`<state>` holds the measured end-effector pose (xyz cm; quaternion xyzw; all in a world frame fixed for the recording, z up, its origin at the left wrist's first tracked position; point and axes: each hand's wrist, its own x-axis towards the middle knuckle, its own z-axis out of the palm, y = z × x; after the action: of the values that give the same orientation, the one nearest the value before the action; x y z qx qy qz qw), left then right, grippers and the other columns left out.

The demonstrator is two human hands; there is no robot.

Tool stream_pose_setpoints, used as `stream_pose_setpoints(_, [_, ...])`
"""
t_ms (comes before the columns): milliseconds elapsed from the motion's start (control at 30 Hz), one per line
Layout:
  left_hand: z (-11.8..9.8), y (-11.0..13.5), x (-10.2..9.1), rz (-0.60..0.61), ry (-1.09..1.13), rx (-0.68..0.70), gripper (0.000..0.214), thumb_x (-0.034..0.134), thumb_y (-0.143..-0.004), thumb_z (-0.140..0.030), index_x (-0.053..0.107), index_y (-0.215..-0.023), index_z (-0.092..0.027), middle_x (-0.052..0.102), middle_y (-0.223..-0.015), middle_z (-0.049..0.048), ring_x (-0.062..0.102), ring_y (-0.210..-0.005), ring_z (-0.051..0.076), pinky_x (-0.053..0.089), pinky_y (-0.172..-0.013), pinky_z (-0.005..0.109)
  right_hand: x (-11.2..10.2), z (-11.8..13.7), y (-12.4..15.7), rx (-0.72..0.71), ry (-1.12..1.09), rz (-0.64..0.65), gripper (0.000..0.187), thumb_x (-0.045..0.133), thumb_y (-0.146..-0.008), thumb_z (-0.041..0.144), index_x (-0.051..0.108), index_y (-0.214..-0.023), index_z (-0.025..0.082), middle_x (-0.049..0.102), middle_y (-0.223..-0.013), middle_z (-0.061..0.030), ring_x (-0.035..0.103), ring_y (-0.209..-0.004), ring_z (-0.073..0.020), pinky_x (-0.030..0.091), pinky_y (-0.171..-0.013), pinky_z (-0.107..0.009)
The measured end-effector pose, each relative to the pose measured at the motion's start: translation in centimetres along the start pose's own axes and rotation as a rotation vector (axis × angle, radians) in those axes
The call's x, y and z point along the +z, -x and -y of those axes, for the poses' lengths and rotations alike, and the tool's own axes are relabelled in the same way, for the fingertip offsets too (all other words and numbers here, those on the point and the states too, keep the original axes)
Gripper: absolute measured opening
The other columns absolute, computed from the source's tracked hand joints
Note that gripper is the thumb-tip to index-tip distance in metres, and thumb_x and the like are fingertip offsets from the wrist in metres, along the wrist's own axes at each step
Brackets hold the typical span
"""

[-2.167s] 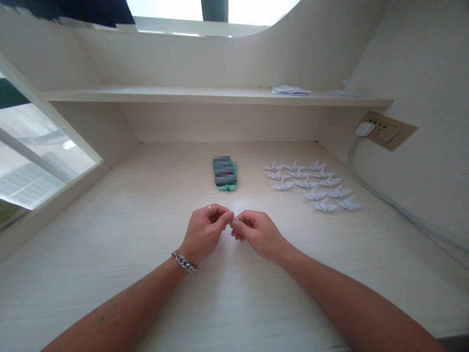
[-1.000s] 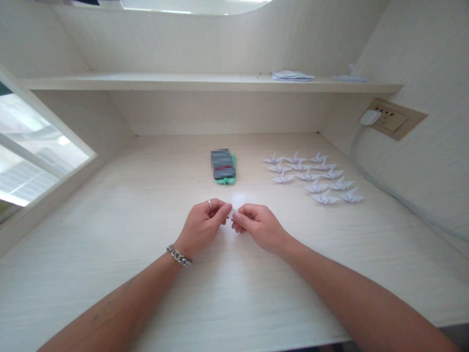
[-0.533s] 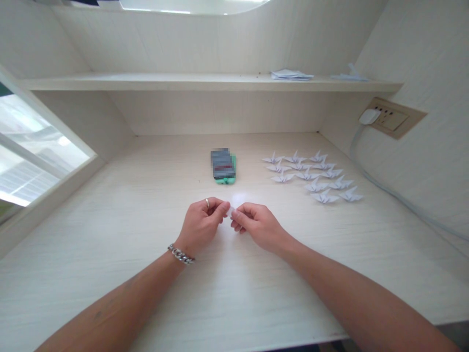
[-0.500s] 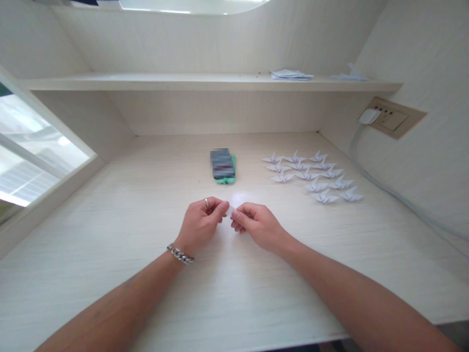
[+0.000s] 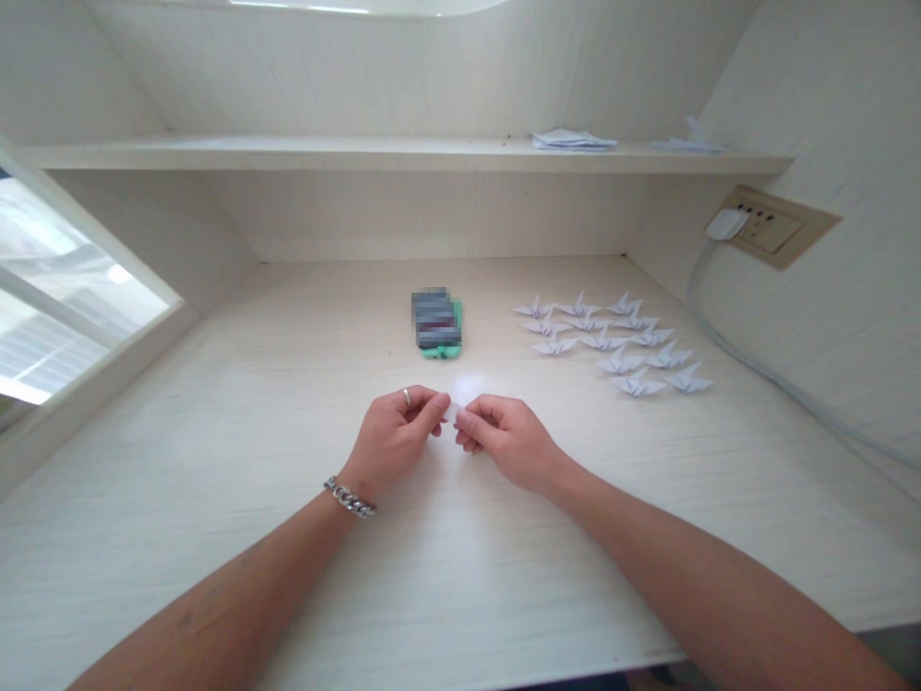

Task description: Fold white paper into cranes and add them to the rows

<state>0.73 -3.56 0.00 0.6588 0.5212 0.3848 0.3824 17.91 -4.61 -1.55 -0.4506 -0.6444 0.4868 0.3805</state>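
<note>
A small piece of white paper is pinched between my two hands, just above the pale desk. My left hand, with a ring and a chain bracelet, grips its left end between thumb and fingers. On the other end, my right hand closes with thumb and index finger. Most of the paper is hidden by the fingertips, so its folds cannot be made out. Several folded white paper cranes stand in loose rows beyond my right hand.
Behind my hands lies a phone-like object with a green edge, its face blurred. A shelf crosses the back, bearing a stack of white paper. At right, a white plug with a grey cable sits in a wall socket.
Both hands keep almost the same pinch on the paper, with only a slight shift of the fingers. The view has tilted a little; the cranes stay in place.
</note>
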Motion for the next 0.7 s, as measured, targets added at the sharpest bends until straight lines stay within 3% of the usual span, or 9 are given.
stream_pose_setpoints(233, [-0.38, -0.01, -0.07, -0.094, -0.003, -0.022, 0.027, 0.059, -0.084, -0.032, 0.063, -0.064, -0.015, 0.060, -0.055, -0.0014, 0.052, -0.053, 0.010, 0.040, -0.053, 0.021, -0.01, -0.03, 0.08, -0.005, -0.033, 0.014, 0.024, 0.055, -0.088, 0.033, 0.065, -0.075, 0.015, 0.069, -0.075, -0.0051, 0.062, -0.068, -0.0142, 0.048, -0.066, -0.027])
stream_pose_setpoints(467, [-0.40, -0.26, -0.38, -0.189, 0.080, -0.057, 0.023, 0.062, -0.082, -0.032, 0.066, -0.068, -0.014, 0.061, -0.056, -0.0006, 0.054, -0.054, 0.010, 0.042, -0.055, 0.022, -0.25, -0.49, -0.31, 0.019, -0.121, -0.053, 0.023, 0.056, -0.086, 0.035, 0.064, -0.076, 0.016, 0.069, -0.075, -0.0048, 0.062, -0.067, -0.0140, 0.048, -0.061, -0.026])
stream_pose_setpoints(600, [-0.28, -0.28, -0.26, -0.182, 0.108, -0.075, 0.024, 0.063, -0.081, -0.033, 0.067, -0.069, -0.013, 0.061, -0.056, 0.0000, 0.054, -0.054, 0.011, 0.042, -0.055, 0.022, -0.12, -0.59, -0.40, 0.054, -0.201, -0.094, 0.027, 0.053, -0.088, 0.040, 0.063, -0.081, 0.016, 0.068, -0.078, -0.0048, 0.062, -0.069, -0.0138, 0.049, -0.060, -0.026])
stream_pose_setpoints(700, [-0.28, -0.14, 0.02, -0.153, 0.112, -0.078, 0.024, 0.063, -0.081, -0.034, 0.067, -0.070, -0.014, 0.062, -0.057, 0.0001, 0.054, -0.054, 0.011, 0.042, -0.055, 0.022, 0.03, -0.44, -0.27, 0.017, -0.144, -0.085, 0.027, 0.058, -0.086, 0.042, 0.063, -0.081, 0.016, 0.067, -0.077, -0.0042, 0.061, -0.069, -0.0140, 0.049, -0.062, -0.026])
